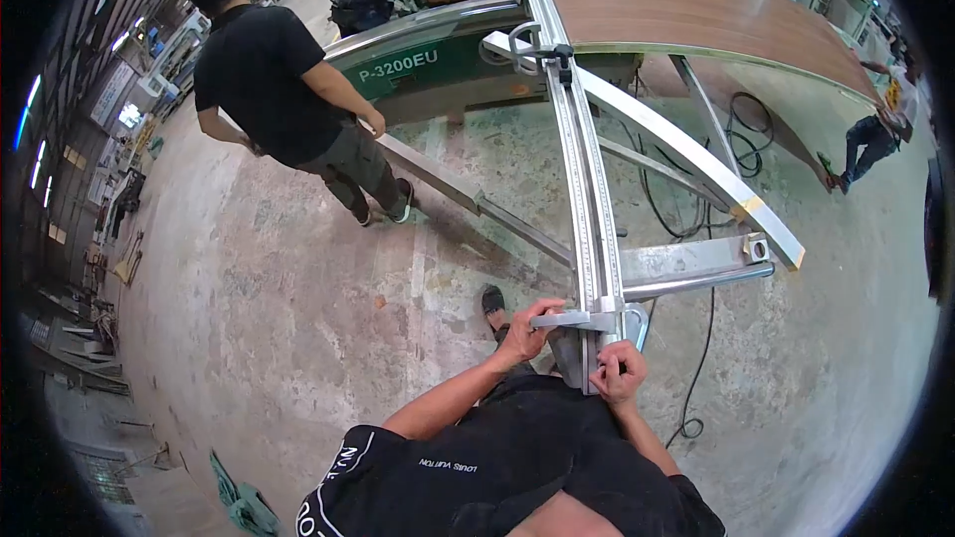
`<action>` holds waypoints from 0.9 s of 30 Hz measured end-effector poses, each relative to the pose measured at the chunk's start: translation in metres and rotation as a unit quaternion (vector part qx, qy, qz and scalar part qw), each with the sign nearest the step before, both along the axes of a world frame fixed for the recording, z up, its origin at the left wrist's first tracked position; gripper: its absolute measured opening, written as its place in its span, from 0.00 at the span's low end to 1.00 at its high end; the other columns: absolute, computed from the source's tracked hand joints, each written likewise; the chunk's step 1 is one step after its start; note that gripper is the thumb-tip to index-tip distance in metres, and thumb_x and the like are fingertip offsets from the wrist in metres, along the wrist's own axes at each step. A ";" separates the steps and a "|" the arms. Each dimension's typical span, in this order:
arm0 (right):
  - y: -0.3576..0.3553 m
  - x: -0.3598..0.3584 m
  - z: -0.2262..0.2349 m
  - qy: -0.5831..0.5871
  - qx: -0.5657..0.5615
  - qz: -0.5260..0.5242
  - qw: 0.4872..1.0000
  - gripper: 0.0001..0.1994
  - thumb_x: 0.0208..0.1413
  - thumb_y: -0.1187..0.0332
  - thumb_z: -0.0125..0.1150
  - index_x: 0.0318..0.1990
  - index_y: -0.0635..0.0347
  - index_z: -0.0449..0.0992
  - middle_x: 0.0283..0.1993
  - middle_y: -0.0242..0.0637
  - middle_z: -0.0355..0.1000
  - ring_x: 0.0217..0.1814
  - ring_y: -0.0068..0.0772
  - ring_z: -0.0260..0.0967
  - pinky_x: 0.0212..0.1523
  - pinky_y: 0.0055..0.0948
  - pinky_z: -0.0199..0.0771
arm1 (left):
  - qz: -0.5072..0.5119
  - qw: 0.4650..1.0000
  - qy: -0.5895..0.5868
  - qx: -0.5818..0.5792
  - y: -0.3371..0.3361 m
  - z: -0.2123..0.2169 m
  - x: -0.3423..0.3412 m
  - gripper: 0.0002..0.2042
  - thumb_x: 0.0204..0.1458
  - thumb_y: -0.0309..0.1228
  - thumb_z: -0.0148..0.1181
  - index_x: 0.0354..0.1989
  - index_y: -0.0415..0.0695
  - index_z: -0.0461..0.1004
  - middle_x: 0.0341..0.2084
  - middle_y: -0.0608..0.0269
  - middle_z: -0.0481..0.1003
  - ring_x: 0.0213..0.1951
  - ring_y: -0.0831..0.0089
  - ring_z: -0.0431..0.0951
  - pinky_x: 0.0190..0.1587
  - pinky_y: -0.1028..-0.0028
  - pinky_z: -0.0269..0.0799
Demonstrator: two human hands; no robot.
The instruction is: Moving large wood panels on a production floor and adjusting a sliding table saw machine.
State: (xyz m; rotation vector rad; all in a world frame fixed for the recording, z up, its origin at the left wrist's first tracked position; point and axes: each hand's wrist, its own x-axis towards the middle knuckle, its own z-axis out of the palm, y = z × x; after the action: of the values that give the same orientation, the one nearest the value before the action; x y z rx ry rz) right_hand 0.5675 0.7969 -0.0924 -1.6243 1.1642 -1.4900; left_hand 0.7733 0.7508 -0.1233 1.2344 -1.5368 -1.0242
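A long silver fence rail with a scale along it runs from the far machine to my waist. My left hand is closed on the grey stop that sits across the rail near its close end. My right hand rests against the right side of the rail's end, its fingers curled; what they pinch, if anything, is hidden. Beside the stop, just above my right hand, a pale looped bracket sticks out. Farther up the rail sits another stop with a black clamp.
A brown wood-grain panel lies at the far right beside the green machine. A white beam and a metal support arm extend right. Black cables trail on the floor. One person stands left; others are farther off.
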 end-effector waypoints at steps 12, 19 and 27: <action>-0.004 0.003 0.009 -0.002 -0.043 -0.004 0.999 0.10 0.55 0.68 0.55 0.25 0.64 0.71 0.26 0.38 0.69 0.19 0.23 0.63 0.18 0.22 0.64 | -0.008 1.000 0.005 -0.021 -0.001 0.001 -0.001 0.14 0.61 0.38 0.48 0.46 0.42 0.72 0.29 0.59 0.78 0.30 0.75 0.76 0.33 0.74 0.71; -0.003 0.004 0.011 -0.039 -0.013 0.007 0.999 0.09 0.55 0.70 0.54 0.25 0.64 0.70 0.26 0.38 0.69 0.21 0.25 0.65 0.20 0.23 0.65 | -0.008 1.000 -0.004 -0.026 -0.003 0.001 -0.001 0.13 0.61 0.35 0.46 0.46 0.41 0.72 0.29 0.58 0.78 0.29 0.73 0.76 0.34 0.73 0.71; -0.002 0.002 0.000 -0.011 -0.021 -0.013 1.000 0.05 0.46 0.72 0.57 0.24 0.64 0.70 0.25 0.42 0.70 0.25 0.34 0.68 0.27 0.27 0.68 | -0.006 1.000 0.008 -0.023 -0.001 -0.012 -0.001 0.12 0.61 0.34 0.47 0.47 0.42 0.72 0.30 0.62 0.78 0.31 0.77 0.74 0.35 0.76 0.70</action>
State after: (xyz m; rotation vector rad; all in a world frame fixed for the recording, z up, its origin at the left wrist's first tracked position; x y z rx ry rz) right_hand 0.5694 0.7953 -0.0927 -1.6222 1.1549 -1.5541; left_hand 0.7725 0.7496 -0.1349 1.1842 -1.5484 -0.9985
